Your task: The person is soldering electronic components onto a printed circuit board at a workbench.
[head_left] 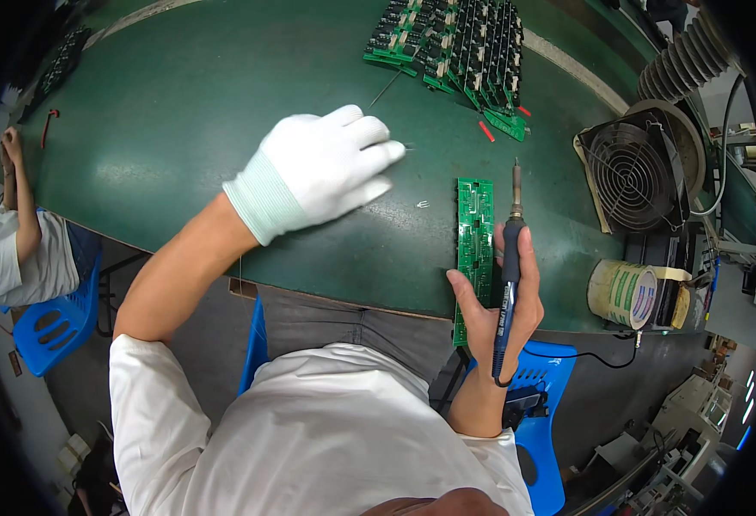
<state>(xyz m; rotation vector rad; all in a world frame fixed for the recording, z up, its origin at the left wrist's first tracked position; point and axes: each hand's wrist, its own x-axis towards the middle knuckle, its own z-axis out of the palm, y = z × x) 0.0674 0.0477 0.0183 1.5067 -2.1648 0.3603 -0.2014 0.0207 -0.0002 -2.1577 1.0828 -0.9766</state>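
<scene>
My left hand point(331, 163), in a white knitted glove, hovers over the green table with its fingers curled together. Faint thin leads seem to poke out past the fingertips, but what they belong to is hidden. My bare right hand point(516, 301) grips a soldering iron point(510, 267) with a dark blue handle, its metal tip pointing away from me. Beside the iron lies a long green circuit board point(475, 215), its lower end reaching past the table edge; my right thumb is by its side. A tiny silver three-legged part point(423, 205) rests on the table between the hands.
Stacked circuit boards point(455, 43) stand at the far side, with small red pieces point(486, 131) near them. On the right are a round-grilled fan point(632, 172), a ribbed duct point(683, 69) and a tape roll point(623, 292). Another person point(30, 232) sits at the left.
</scene>
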